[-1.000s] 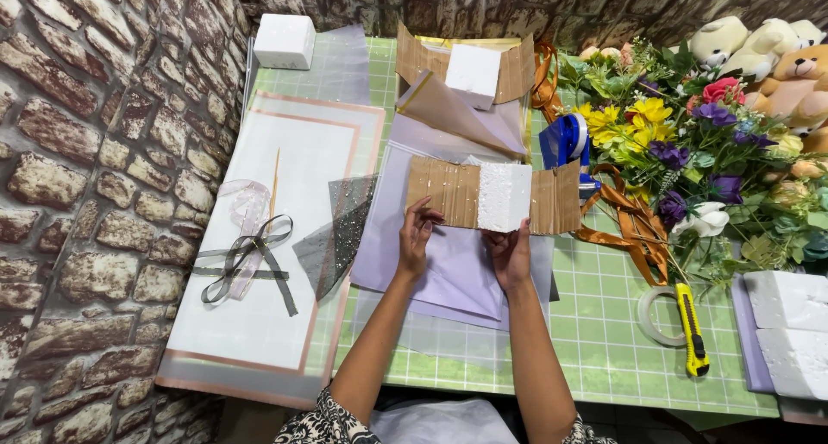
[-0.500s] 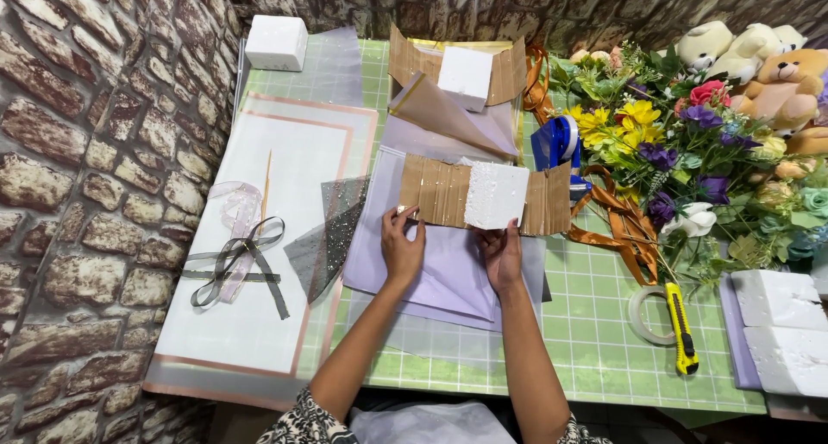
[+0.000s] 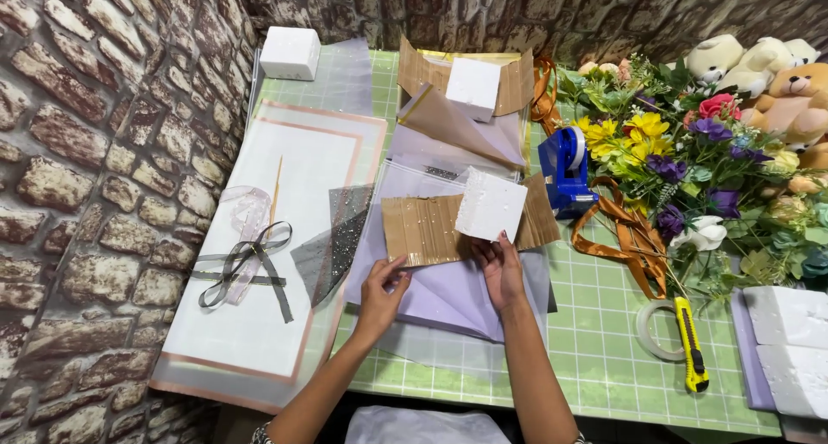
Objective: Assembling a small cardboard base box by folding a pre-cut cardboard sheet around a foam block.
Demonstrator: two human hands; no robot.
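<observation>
A white foam cube [image 3: 491, 204] sits on a strip of brown corrugated paper [image 3: 424, 228] over lilac paper sheets [image 3: 448, 293]. The cube is tilted, with my right hand [image 3: 500, 267] holding its near lower corner, fingers under it. My left hand [image 3: 385, 289] pinches the near edge of the corrugated strip at its left part. Both forearms reach in from the bottom edge.
A green grid mat [image 3: 604, 340] covers the table. Left lie white sheets with a grey ribbon bow [image 3: 244, 267] and a grey glitter mesh [image 3: 338, 241]. Farther back stand two more foam cubes [image 3: 290, 52], a blue tape dispenser [image 3: 565, 170], flowers [image 3: 681, 151], plush bears [image 3: 776, 73], a yellow cutter [image 3: 690, 345].
The foam cube has been tipped up onto an angle by my right hand. My left hand has slid a little along the strip's near edge.
</observation>
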